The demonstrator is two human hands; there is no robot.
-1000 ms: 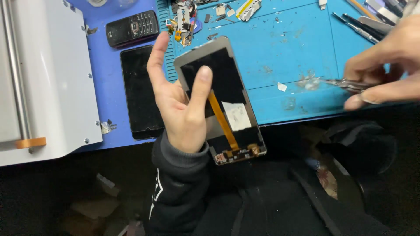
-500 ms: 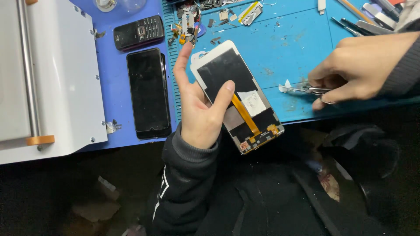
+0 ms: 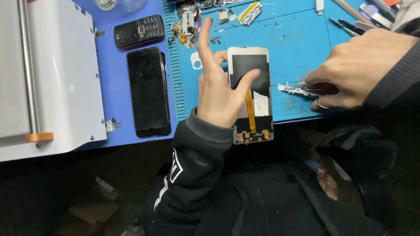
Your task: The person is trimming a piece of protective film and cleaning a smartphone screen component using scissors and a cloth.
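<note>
Gripping the phone screen assembly [image 3: 250, 94] back-side up, the left hand [image 3: 216, 94] exposes its orange flex cable [image 3: 250, 109]. Right hand [image 3: 358, 70] fingers pinch metal tweezers [image 3: 297, 90] low over the blue tabletop [image 3: 302, 43].

— What can't you make out from here?
— My left hand [image 3: 218, 94] covers the screen panel's [image 3: 256, 74] left edge. My right hand [image 3: 356, 70] hides most of the tweezers [image 3: 295, 89].
— Anything else?
— The white machine [image 3: 52, 70] runs off frame; the scrap parts [image 3: 188, 26] are too small.

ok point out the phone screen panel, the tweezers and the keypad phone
phone screen panel [image 3: 251, 70]: head view, dark upper back
tweezers [image 3: 294, 89]: head view, metal tips left of the fingers
keypad phone [image 3: 139, 30]: head view, middle of its face
</note>
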